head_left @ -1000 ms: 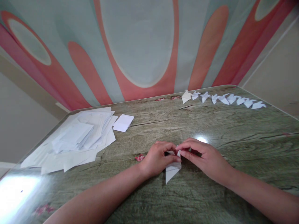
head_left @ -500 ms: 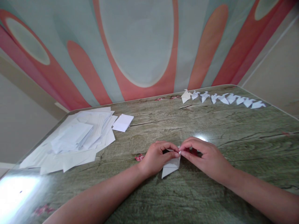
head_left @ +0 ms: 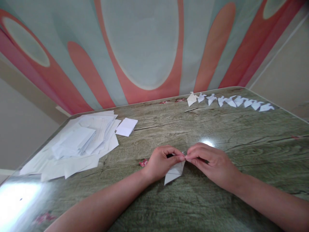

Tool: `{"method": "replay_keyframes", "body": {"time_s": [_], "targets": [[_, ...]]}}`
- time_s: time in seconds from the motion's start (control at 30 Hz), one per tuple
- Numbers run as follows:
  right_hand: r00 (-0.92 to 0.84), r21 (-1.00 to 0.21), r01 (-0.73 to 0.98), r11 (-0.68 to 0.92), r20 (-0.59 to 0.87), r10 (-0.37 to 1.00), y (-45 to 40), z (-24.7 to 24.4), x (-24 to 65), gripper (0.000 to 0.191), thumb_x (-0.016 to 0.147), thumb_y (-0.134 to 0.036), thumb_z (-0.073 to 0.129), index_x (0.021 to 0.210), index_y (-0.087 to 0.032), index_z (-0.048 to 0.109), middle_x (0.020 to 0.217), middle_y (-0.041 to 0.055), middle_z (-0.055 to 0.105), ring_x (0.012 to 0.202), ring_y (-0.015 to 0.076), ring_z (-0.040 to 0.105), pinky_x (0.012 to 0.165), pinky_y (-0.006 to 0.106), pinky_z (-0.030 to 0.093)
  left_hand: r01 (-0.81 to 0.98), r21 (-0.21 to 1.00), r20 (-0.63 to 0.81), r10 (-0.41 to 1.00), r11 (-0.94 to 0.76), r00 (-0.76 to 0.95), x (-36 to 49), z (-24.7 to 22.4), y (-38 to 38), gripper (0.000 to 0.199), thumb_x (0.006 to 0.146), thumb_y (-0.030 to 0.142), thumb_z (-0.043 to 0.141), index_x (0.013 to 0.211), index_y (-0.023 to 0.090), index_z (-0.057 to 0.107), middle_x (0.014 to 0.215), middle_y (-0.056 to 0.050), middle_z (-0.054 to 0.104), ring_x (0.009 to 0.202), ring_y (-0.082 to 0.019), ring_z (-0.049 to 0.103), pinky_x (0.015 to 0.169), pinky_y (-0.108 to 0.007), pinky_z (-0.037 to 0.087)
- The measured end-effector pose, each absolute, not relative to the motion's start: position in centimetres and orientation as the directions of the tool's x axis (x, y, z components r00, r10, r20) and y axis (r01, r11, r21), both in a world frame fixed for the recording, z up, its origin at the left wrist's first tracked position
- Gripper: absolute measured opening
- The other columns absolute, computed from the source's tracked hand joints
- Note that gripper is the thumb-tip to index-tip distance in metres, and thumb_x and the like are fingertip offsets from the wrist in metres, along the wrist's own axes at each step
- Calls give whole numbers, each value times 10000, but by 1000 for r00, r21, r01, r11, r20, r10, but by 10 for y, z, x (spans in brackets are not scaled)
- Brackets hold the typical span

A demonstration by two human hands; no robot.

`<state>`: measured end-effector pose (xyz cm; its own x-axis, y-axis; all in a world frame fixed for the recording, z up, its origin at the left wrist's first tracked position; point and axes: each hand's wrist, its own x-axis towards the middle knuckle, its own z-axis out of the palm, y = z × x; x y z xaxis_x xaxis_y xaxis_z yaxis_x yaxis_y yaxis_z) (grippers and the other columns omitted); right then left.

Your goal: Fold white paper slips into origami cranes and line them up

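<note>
Coral-red bands and pale ovals covered the patterned wall (head_left: 142, 48) behind a wood-grained bench (head_left: 145, 206) that reached back to its base. Near the middle of that bench, toward the person, both hands met at a small folded white paper (head_left: 173, 174). With the thumb and forefinger drawn together, the left hand (head_left: 161, 161) gripped its upper part; the right hand (head_left: 212, 160) had its thumb and fingertips pinched narrow at the upper right corner, close against the left fingertips. One pointed end of the paper slanted down toward the near left, though whether it touched the bench could not be told. Beside the left wrist showed a red flower print (head_left: 143, 163).

On the far left lay a spread pile of white sheets (head_left: 74, 141), with a small stack of white paper squares (head_left: 126, 127) just to its right. Along the far right edge ran a row of white paper birds (head_left: 238, 101), with a cream paper bird (head_left: 192, 99) at its left end.
</note>
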<state>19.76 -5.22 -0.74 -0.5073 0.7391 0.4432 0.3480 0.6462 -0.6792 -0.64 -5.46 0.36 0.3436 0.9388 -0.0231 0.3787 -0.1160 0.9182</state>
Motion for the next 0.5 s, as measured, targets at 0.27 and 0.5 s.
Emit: {"method": "replay_keyframes", "body": {"time_s": [0.27,0.5], "targets": [[-510,-695,353,626,418,751,-52,-7,198,142,919,-180,528,875,-237,650,861,12,681,795,146,634,705,283,499,387,918,-46,944,-89,327,-7,3,-54,129,815,284,684,792,175,748,804,-24,722,771,-154,649,742,-242,480],[-488,-767,363,530,328,809,-52,-4,197,111,891,-207,563,852,-249,657,854,-2,685,784,152,637,701,286,499,404,908,-31,947,-106,320,-7,4,-57,156,825,315,670,815,184,754,819,-26,736,759,-156,661,721,-243,495]]}}
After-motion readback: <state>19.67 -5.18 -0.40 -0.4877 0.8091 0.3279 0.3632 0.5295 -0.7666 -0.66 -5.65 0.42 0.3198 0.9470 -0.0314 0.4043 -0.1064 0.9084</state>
